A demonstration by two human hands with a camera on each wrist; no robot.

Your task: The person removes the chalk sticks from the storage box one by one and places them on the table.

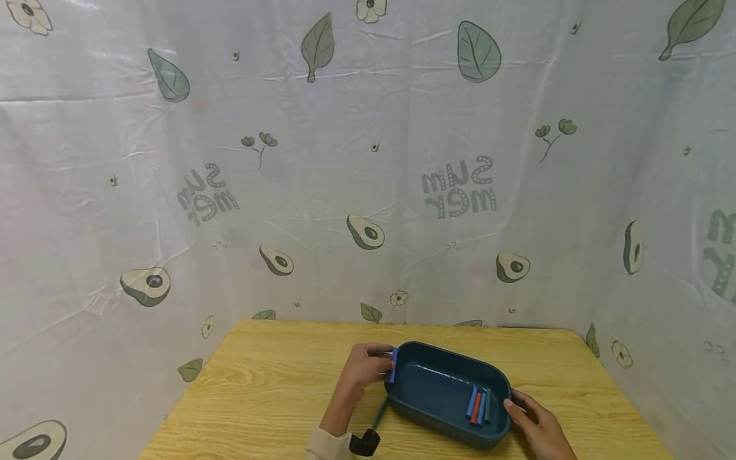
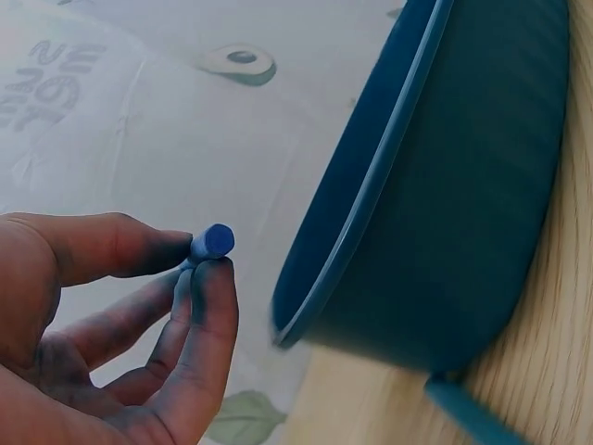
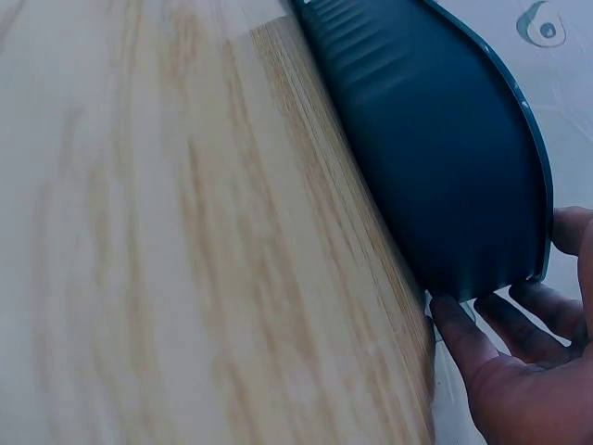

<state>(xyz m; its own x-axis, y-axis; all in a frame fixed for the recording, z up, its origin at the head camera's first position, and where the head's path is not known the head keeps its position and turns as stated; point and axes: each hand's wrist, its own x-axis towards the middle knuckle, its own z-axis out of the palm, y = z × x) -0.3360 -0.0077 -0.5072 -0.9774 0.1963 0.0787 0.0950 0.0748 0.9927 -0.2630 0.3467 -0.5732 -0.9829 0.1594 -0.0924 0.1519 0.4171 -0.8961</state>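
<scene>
My left hand (image 1: pixel 363 365) pinches a blue chalk stick (image 2: pixel 215 243) between thumb and fingertips, at the left end of a dark teal tray (image 1: pixel 434 421). In the head view the stick overlaps the tray's left rim. Dark smudges mark the fingers. My right hand (image 1: pixel 537 425) grips the tray's right end, its thumb at the rim and its fingers against the outside wall (image 3: pixel 445 185). Inside the tray, toward the right, several chalk sticks lie side by side: blue ones (image 1: pixel 471 402), a red one (image 1: pixel 476 409) and a green one (image 1: pixel 487 407).
A green stick (image 1: pixel 380 413) lies on the wooden table (image 1: pixel 270 383) by the tray's near left corner, partly hidden by the black device (image 1: pixel 365 442) at my left wrist. A patterned white curtain (image 1: pixel 322 191) hangs behind the table and along both sides.
</scene>
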